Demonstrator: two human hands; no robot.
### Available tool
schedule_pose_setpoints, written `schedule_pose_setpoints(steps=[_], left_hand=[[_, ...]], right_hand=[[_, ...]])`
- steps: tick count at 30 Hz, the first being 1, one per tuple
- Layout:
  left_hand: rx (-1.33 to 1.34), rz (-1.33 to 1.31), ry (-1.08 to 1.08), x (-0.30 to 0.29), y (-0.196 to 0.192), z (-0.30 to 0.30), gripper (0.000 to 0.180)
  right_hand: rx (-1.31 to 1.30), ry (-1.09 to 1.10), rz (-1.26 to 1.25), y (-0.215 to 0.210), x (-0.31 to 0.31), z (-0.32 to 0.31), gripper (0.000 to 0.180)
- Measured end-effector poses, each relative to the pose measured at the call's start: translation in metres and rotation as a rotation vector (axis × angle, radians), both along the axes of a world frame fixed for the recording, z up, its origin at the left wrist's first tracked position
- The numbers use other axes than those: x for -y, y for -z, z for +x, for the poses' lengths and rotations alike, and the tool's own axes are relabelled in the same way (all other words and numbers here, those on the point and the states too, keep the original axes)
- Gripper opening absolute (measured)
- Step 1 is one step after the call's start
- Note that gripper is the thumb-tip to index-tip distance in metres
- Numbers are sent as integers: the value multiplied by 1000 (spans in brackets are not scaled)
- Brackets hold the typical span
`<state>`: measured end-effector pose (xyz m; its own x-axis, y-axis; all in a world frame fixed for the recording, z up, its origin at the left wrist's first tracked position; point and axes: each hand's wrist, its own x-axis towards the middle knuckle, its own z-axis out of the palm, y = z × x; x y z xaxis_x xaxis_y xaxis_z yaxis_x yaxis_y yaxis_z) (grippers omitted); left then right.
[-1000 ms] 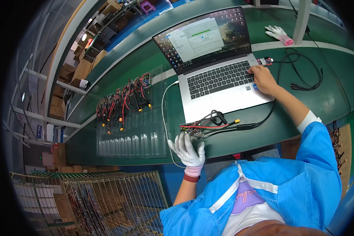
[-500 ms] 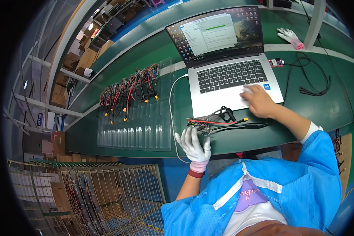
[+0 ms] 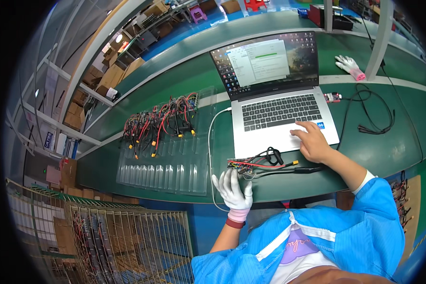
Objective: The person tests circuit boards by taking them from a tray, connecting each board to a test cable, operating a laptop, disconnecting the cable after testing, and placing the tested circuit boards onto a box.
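At the lower centre of the frame, the gloved left hand reaches up to a wired circuit board, which lies on the tabletop just beyond its fingertips. The fingers are extended with the thumb standing apart; the fingertips appear to meet the board's near edge, but I cannot tell whether this grip pinches anything. The board's long axis runs roughly left to right across the picture, sloping slightly down to the right, so it lies crosswise to the fingers. The left hand is clearly the nearer one.

The board is small and crowded with parts. Red and black leads trail from it to the right, one ending in a yellow connector; a loop of black cable bulges upward beside the laptop's front edge.

The bare right hand, right of centre, has loosely bent fingers with nothing grasped. It is over the palm rest of the silver laptop; fingertip contact is unclear.

Farther up and left, a clear tray carries similar wired boards. At the upper right lies a white glove.
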<state>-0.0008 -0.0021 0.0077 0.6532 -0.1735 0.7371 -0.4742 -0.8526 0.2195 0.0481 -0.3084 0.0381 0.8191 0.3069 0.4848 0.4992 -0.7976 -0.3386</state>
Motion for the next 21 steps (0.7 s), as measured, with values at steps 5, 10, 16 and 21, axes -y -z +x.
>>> schedule_pose_setpoints(steps=[5,10,16,21], left_hand=[[-17,9,-2,2,0,-1,56],[-24,5,-36,1,-2,-4,56],[-25,6,-2,6,-2,0,57],[-19,18,-71,5,-2,-2,58]], right_hand=[[137,49,62,7,4,5,37],[149,35,192,19,5,8,36],[193,60,213,20,16,3,30],[168,13,278,23,11,7,27]])
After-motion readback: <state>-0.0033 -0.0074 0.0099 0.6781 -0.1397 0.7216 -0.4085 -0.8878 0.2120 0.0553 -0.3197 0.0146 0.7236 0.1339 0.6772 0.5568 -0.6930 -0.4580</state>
